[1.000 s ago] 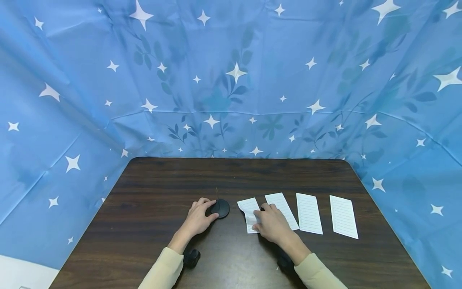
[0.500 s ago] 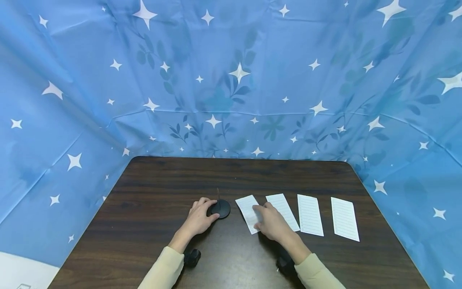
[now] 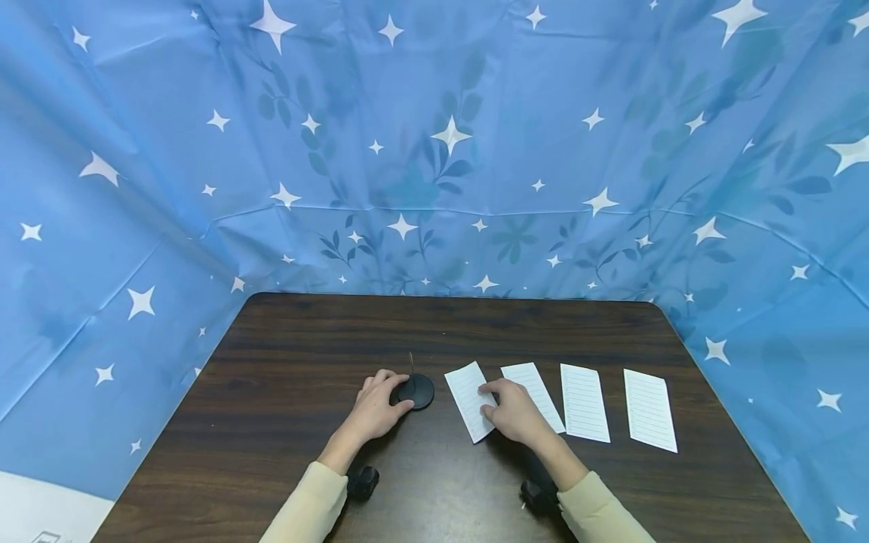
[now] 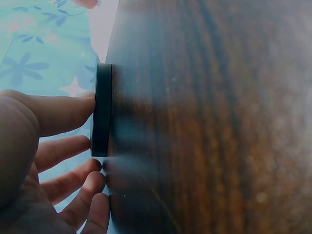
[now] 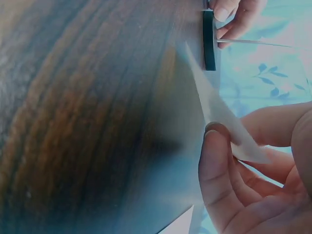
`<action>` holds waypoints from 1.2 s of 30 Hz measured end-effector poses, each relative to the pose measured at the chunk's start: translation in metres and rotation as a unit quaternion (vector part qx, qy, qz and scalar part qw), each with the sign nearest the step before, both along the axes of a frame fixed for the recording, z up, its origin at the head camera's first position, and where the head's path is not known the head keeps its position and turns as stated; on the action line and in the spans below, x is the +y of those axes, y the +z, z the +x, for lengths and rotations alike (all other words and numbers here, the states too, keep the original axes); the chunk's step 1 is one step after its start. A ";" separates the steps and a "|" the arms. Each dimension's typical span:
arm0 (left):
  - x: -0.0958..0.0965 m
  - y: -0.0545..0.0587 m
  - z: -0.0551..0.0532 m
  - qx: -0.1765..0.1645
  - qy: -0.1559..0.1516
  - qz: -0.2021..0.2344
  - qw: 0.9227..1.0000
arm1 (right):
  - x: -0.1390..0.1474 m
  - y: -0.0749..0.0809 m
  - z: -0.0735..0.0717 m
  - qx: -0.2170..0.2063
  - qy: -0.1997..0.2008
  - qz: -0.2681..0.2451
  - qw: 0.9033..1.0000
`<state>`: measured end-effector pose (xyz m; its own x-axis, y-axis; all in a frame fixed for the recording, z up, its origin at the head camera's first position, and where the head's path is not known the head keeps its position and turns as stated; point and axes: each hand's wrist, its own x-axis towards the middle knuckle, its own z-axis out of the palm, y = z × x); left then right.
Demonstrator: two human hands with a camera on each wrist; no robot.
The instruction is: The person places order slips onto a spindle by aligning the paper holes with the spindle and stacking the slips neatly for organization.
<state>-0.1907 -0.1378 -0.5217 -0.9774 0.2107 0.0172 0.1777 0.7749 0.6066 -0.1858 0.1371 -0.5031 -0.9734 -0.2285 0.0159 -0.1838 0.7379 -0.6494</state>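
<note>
My left hand [image 3: 375,407] grips the round black base [image 3: 417,392] of a receipt spike between thumb and index finger. In the left wrist view the base's edge [image 4: 101,112] meets the thumb, and the other fingers lie beside it. A thin metal rod [image 5: 253,43] stands up from the base in the right wrist view. With thumb and fingers, my right hand [image 3: 519,413] pinches a lined white paper slip [image 3: 468,396] just right of the spike. That slip [image 5: 222,114] is held tilted off the table in the right wrist view.
Three more lined slips lie in a row on the dark wooden table [image 3: 326,324]: one partly behind the right hand [image 3: 532,383], a middle slip [image 3: 585,403] and a far right slip [image 3: 649,409]. A blue star-patterned cloth [image 3: 434,173] hangs behind the table.
The held slip was curled at its edge; now it looks flat and is turned at an angle, with its lined face showing. The left hand stays on the spike's base.
</note>
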 end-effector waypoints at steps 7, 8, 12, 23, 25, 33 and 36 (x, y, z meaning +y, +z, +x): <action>0.001 0.001 0.000 -0.006 0.002 0.004 1.000 | 0.001 0.002 0.000 0.003 -0.005 -0.013 1.000; 0.002 0.002 0.000 -0.008 0.002 0.005 1.000 | 0.001 0.002 0.000 0.008 -0.004 -0.016 1.000; 0.001 0.001 0.000 -0.007 0.002 0.007 1.000 | 0.003 0.003 0.001 0.016 -0.006 -0.045 0.999; 0.000 0.000 -0.002 0.006 0.002 0.007 1.000 | 0.003 0.012 0.001 -0.012 -0.012 -0.144 0.989; 0.000 0.000 -0.002 0.008 0.002 0.006 1.000 | 0.002 0.015 0.001 -0.014 -0.006 -0.158 0.987; 0.000 0.001 -0.001 0.017 -0.012 0.007 1.000 | -0.001 0.021 0.003 -0.022 0.004 -0.215 0.976; 0.000 0.001 -0.001 0.020 -0.014 0.009 1.000 | -0.002 0.025 0.004 -0.023 0.004 -0.227 0.974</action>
<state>-0.1922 -0.1375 -0.5206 -0.9694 0.2381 0.0598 0.2239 0.7576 0.6131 -0.1818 0.1355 -0.4783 -0.9739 -0.2151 0.0725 -0.1502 0.3709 -0.9165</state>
